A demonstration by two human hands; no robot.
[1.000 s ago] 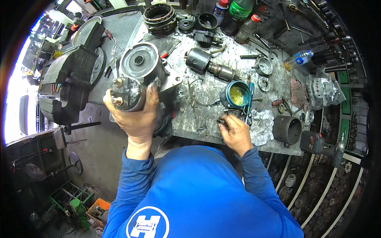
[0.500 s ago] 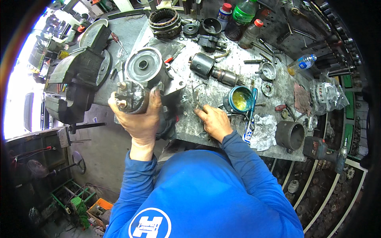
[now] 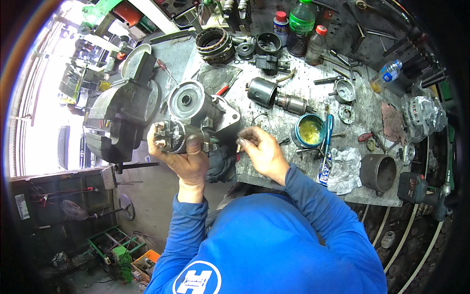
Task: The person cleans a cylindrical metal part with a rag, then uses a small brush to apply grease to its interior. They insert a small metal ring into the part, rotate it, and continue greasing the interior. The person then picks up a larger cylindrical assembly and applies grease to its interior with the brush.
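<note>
My left hand [image 3: 188, 170] is wrapped round a starter solenoid [image 3: 172, 136], a dark cylinder with copper studs on its end. Right against it stands the grey starter housing [image 3: 187, 102], with its round face up and a flat metal flange [image 3: 229, 116] beside it. My right hand [image 3: 267, 153] is over the bench's near edge, thumb and fingers pinched on a small metal piece, perhaps a screw [image 3: 239, 146]. Its exact kind is too small to tell. A dark cloth [image 3: 223, 164] lies below the solenoid, between my hands.
A big bench vise [image 3: 115, 120] stands at left. Right of my right hand are a teal-rimmed tub of yellowish grease [image 3: 310, 131], a blue tube [image 3: 324, 171] and a white rag [image 3: 344, 169]. Beyond lie an armature [image 3: 293, 104], a black cylinder [image 3: 261, 92] and bottles [image 3: 301, 27].
My right hand has come up off the bench and moved toward the solenoid, with a small piece in its fingertips. The solenoid now lies more level in my left hand. The whole view has shifted.
</note>
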